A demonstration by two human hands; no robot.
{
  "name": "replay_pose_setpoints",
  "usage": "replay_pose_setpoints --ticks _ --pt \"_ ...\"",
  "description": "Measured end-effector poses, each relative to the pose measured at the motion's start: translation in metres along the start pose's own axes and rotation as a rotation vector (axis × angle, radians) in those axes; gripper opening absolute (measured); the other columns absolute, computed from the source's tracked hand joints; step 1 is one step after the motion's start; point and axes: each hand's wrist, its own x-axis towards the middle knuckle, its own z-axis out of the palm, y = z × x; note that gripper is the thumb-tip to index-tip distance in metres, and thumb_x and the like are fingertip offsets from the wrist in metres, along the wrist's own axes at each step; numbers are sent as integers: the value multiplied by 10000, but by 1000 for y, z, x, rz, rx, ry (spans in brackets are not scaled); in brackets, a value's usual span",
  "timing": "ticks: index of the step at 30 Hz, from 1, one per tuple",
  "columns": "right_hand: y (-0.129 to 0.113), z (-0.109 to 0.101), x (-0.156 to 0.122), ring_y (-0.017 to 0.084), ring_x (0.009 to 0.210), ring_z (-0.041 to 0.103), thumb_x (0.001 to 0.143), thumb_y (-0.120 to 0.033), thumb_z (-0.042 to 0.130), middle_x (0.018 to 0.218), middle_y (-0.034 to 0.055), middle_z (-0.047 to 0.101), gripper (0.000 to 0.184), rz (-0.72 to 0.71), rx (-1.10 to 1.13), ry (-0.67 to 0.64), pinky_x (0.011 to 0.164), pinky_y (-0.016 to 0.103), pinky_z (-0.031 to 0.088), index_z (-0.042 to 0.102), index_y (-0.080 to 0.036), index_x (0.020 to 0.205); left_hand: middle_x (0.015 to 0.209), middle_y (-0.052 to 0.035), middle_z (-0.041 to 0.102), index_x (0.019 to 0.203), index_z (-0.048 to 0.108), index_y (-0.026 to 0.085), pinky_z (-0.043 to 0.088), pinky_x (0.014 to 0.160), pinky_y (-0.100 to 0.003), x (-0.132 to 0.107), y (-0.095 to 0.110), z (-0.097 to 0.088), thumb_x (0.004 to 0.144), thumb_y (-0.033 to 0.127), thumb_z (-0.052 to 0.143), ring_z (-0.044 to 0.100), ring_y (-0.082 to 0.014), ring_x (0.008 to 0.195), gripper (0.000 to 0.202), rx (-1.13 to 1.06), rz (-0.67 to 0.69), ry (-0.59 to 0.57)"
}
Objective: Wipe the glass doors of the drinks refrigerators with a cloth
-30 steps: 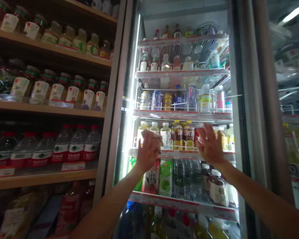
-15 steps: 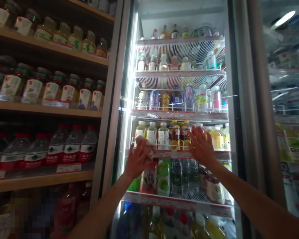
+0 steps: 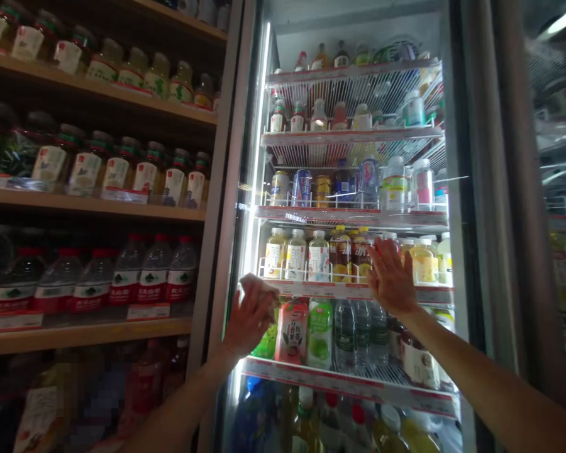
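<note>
I face a lit drinks fridge with a glass door [image 3: 358, 189]. My left hand [image 3: 249, 318] is pressed against the glass near the door's left edge, closed on a pale crumpled cloth [image 3: 259, 289], level with the shelf of a pink carton and green bottles [image 3: 306, 330]. My right hand [image 3: 390, 277] lies flat on the glass with fingers spread, over the shelf of yellow and brown tea bottles [image 3: 344, 255].
Wooden shelves [image 3: 94, 211] on the left carry jars with white labels and red-capped water bottles [image 3: 136, 277]. Wire fridge shelves hold cans [image 3: 311, 189] and small bottles higher up. A second fridge door [image 3: 556, 207] stands at the right, past a grey frame [image 3: 504, 220].
My left hand with the cloth has slid down and to the left across the glass. My right hand has stayed flat at about the same place on the glass.
</note>
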Motion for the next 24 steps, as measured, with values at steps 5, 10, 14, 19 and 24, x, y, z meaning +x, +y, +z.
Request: replay_pose_setpoints --ticks 5,10,14,19,24 --pt "-1 -1 1 251 1371 223 873 -326 390 1467 85 308 601 2 22 2 1087 506 159 202 -242 1438 1436 -124 353 1228 512 244 176 1096 -498 2 -4 -1 836 328 502 232 -258 1369 401 29 -21 52" --pt "-1 -2 0 255 1367 233 877 -318 382 1453 102 333 564 0 10 18 1083 510 169 263 -220 1419 1449 -130 329 1233 510 241 207 1082 -497 5 14 3 825 359 510 189 -273 1380 425 -38 69 2" --pt "2 0 -2 277 1366 229 866 -322 395 1459 110 318 558 -12 36 7 1080 530 171 307 -195 1403 1434 -118 361 1249 491 252 178 1087 -506 23 44 9 840 370 470 237 -260 1367 426 -100 -66 -26" --pt "2 1 0 296 1358 244 870 -355 377 1441 128 346 559 19 82 27 1069 547 176 336 -172 1397 1468 -124 293 1283 441 235 178 1072 -544 58 76 23 854 393 411 105 -273 1398 457 -106 -32 104" --pt "1 -10 -3 269 1360 252 887 -435 305 1438 110 354 540 51 136 -34 1075 504 182 416 -201 1362 1482 -132 253 1315 394 200 128 1088 -561 86 70 19 879 354 359 74 -265 1403 464 -124 -220 54"
